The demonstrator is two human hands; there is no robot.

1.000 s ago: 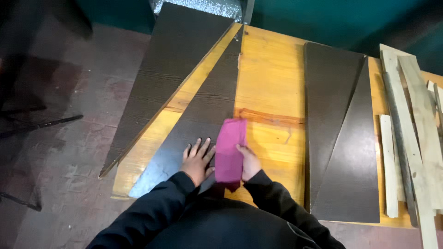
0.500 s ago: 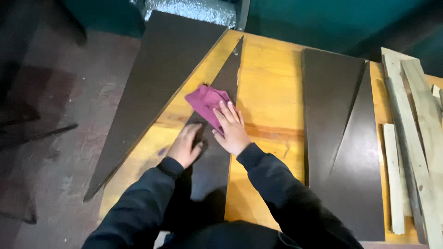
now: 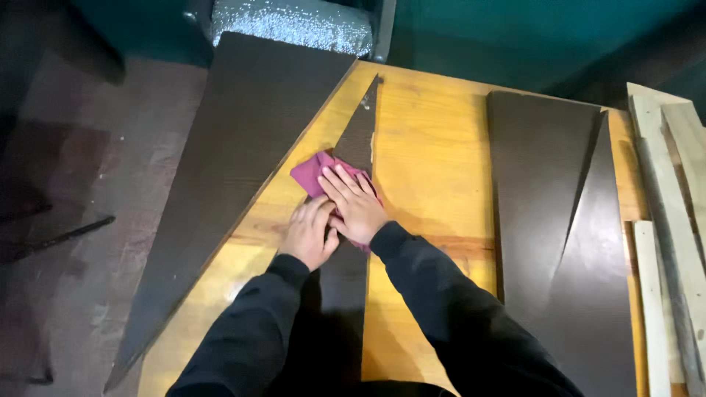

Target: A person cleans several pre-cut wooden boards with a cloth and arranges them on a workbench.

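Four dark panels lie on the yellow table (image 3: 434, 169), the widest (image 3: 243, 162) hanging over its left edge. On the narrow wedge (image 3: 354, 220), the right hand (image 3: 357, 206) presses flat, fingers spread, on a magenta cloth (image 3: 312, 175); the left hand (image 3: 309, 235), fingers loosely curled, steadies the wedge beside it.

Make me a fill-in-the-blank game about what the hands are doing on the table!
1. The right hand presses flat on a cloth whose colour is ____.
2. The cloth lies on a dark panel shaped like a long ____.
3. The left hand rests just beside the ____ hand.
4. The pale wooden planks lie along the table's ____ edge.

Missing words: pink; triangle; right; right
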